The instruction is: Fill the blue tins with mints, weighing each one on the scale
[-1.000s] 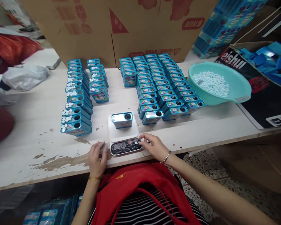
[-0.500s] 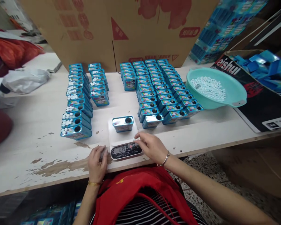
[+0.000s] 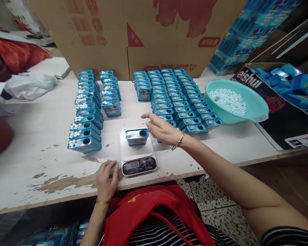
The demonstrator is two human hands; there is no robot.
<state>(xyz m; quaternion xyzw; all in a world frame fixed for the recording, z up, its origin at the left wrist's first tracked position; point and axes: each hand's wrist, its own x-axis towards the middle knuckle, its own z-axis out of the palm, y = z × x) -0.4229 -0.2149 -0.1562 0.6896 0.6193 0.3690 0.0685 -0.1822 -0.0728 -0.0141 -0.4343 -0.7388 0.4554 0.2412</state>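
A white digital scale (image 3: 138,159) sits at the near table edge, its display lit. One blue tin (image 3: 136,136) with a round hole in its top stands on the scale. My right hand (image 3: 162,130) hovers just right of and above that tin, index finger stretched left and the other fingers loosely bent, with nothing visible in them. My left hand (image 3: 106,177) rests on the table edge against the scale's left side, fingers curled over a small grey thing I cannot make out.
Rows of blue tins (image 3: 177,99) fill the table's middle. Two more rows (image 3: 88,106) stand to the left, some with white candies on top. A teal basin (image 3: 256,107) of white candies sits to the right. A cardboard box (image 3: 133,34) stands behind, and a white plastic bag (image 3: 30,85) lies far left.
My right hand has lifted off the scale's buttons and moved up and away to beside the tin. My left hand has stayed put.
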